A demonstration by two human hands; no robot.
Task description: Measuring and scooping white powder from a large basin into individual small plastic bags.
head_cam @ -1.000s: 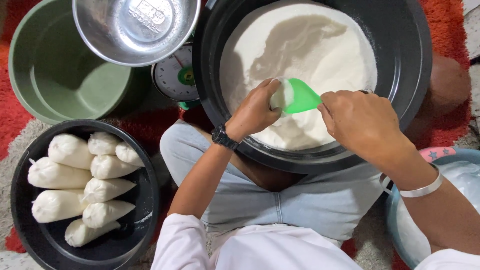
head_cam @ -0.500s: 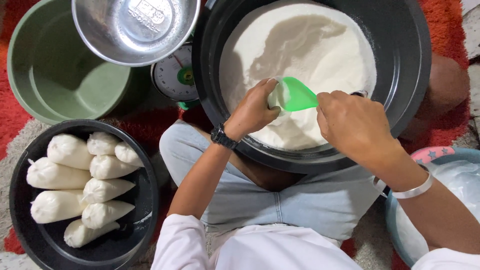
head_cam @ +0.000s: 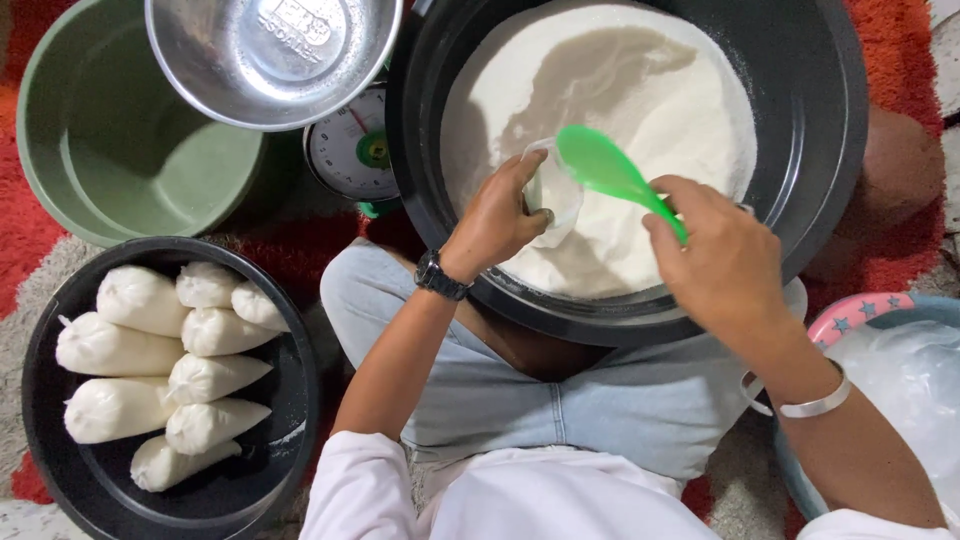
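Note:
A large black basin (head_cam: 820,170) in front of me is filled with white powder (head_cam: 640,90). My left hand (head_cam: 497,215), with a black watch on the wrist, holds a small clear plastic bag (head_cam: 555,190) open just above the powder. My right hand (head_cam: 725,255), with a silver bracelet on the wrist, grips a green plastic scoop (head_cam: 610,170) whose bowl is at the bag's mouth. I sit cross-legged in light jeans with the basin resting against my legs.
A smaller black basin (head_cam: 60,440) at the lower left holds several filled, tied white bags (head_cam: 150,350). Behind it stand a green bucket (head_cam: 120,160), a steel bowl (head_cam: 270,50) on a kitchen scale (head_cam: 350,150), and, at the right, a tub of clear plastic (head_cam: 900,380). A red rug lies underneath.
My right hand lifted the green scoop out of the powder and tipped it toward the bag in my left hand. The left hand barely moved.

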